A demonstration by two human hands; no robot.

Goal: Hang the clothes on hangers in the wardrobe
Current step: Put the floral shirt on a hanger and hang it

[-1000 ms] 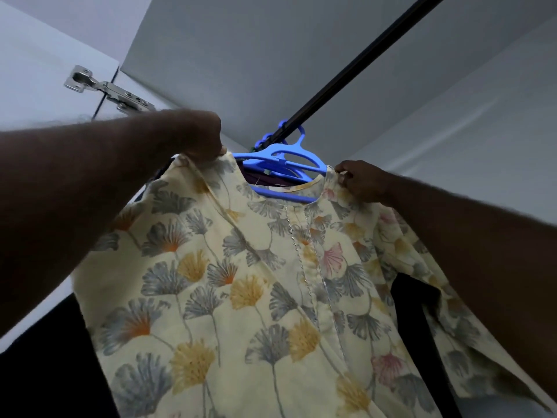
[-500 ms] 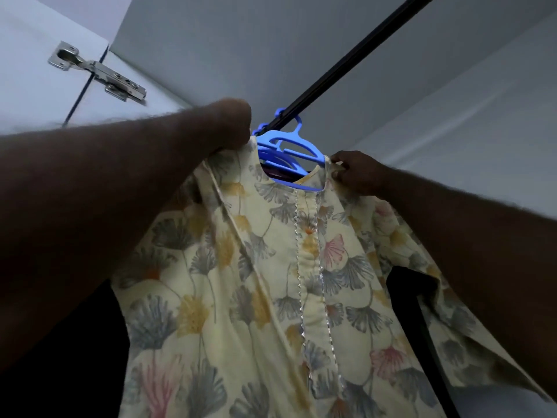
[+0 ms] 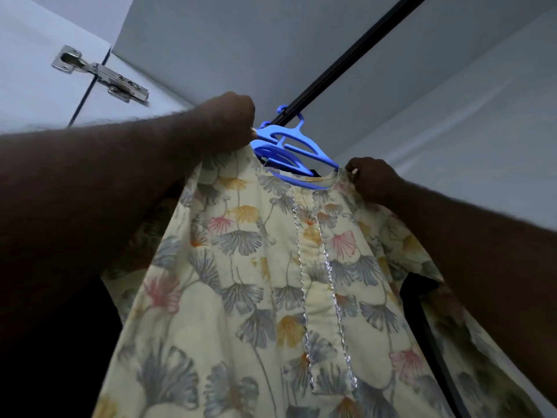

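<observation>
Left hand (image 3: 223, 122), right hand (image 3: 373, 179) pinch tunic (image 3: 301, 267) shoulders to square them on hanger (image 3: 289, 146) (hooked over rod (image 3: 346, 61)).

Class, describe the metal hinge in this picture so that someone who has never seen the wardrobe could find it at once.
Start at the black rail running diagonally above the floral garment. Move up and left from the left hand to the edge of the white door. There sits the hinge: silvery metal with screws, the only shiny hardware among white panels.
</observation>
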